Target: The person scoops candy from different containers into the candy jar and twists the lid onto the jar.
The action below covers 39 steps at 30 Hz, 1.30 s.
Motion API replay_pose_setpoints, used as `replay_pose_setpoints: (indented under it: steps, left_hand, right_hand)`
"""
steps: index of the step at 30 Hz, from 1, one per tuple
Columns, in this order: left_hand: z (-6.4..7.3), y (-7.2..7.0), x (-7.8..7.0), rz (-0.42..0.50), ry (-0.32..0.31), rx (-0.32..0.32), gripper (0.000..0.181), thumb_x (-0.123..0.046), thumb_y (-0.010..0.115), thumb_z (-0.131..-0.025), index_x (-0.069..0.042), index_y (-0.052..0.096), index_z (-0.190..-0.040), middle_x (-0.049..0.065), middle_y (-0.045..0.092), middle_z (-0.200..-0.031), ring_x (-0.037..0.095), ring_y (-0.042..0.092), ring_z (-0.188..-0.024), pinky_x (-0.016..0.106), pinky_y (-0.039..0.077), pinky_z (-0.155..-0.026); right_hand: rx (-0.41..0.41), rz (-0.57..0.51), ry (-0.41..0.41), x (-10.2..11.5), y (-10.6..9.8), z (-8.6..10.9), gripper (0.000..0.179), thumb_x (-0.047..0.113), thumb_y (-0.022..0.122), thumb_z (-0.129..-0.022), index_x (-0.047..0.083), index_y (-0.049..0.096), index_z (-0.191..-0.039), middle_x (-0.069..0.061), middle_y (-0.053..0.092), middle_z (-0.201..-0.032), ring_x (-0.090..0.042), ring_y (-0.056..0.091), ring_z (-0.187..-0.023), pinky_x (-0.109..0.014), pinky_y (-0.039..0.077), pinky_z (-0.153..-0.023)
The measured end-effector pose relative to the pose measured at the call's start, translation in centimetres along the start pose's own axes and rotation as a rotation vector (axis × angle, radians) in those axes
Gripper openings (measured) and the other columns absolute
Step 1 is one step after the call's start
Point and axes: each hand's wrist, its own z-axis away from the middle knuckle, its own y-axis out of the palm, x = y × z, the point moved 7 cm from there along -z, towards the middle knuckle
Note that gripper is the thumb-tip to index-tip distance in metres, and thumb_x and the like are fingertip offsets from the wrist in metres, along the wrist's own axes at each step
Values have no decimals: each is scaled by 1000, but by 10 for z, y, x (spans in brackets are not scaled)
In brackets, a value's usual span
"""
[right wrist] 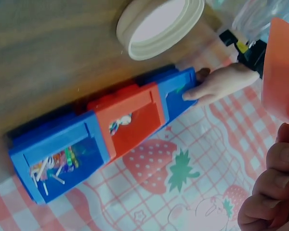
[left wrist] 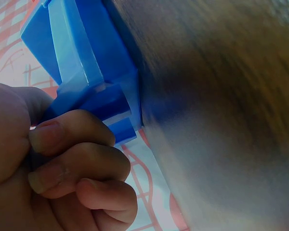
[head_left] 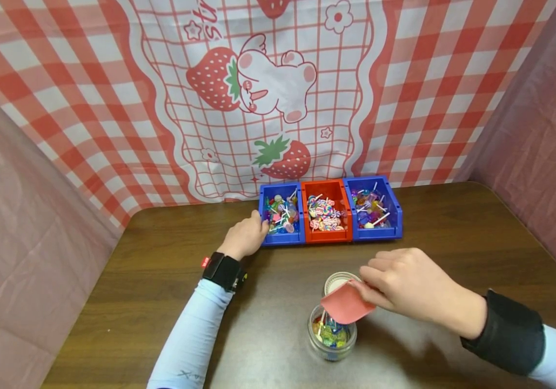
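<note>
My left hand (head_left: 245,236) grips the left wall of a blue bin (head_left: 281,237) that holds wrapped candies and lollipops. Its thumb is at the rim and its fingers curl against the outer side, as the left wrist view shows close up. In my right hand (head_left: 411,289) is a pink scoop (head_left: 347,303), tilted over the mouth of a glass jar (head_left: 332,354). Colourful candies and lollipop sticks lie inside the jar, partly hidden by the scoop. Just behind the jar is a round white lid (right wrist: 159,29), partly covered by the scoop in the head view.
A red bin (head_left: 328,236) with striped candies and a second blue bin (head_left: 396,219) with lollipops stand in a row beside the gripped one. Behind them hangs a strawberry-print cloth (head_left: 278,81), at the back edge of the brown wooden table (head_left: 161,259).
</note>
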Motion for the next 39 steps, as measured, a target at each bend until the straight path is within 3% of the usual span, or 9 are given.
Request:
replay_pose_setpoints:
  steps: [8,15,20,27,32,39]
  left_hand:
    - [0,0,0,0,-3,0,39,-35,38,-106,1,48,-119,23,66,-106,38,66,-96,52,51,-81]
    - [-1,0,0,0,0,2,39,-36,39,-106,0,48,-119,22,66,-106,37,66,-96,52,51,-81]
    - [-2,0,0,1,-3,4,41,-37,38,-106,0,47,-121,21,66,-107,36,66,-96,51,51,-81]
    - [-2,0,1,1,-7,5,40,-36,39,-106,0,48,-120,22,66,-107,36,66,-96,51,51,-82]
    - [-3,1,2,2,-11,11,41,-37,39,-106,0,48,-121,22,66,-108,36,66,-96,51,51,-82]
    - [-3,2,1,-4,-13,15,42,-38,38,-106,0,48,-122,22,66,-109,36,66,-98,51,51,-83]
  right_hand:
    - [10,89,38,-34,-2,-19,46,42,41,-102,22,43,-61,14,31,-56,-3,32,-48,-23,22,-44]
    - [79,185,167,-75,10,-40,42,29,68,-88,19,41,-58,9,31,-51,-10,35,-42,-28,24,-39]
    - [134,286,237,-97,29,-53,48,24,70,-87,16,37,-54,6,25,-48,-14,31,-38,-29,24,-36]
    - [281,381,197,-117,69,-65,32,5,70,-84,8,54,-57,-1,40,-46,-18,42,-41,-37,41,-37]
    - [360,424,135,-119,91,-79,33,-8,63,-80,11,56,-55,-2,50,-50,-22,51,-44,-39,45,-41]
    - [440,550,77,-116,115,-95,37,-3,65,-83,14,55,-51,1,52,-50,-15,52,-46,-35,44,-43]
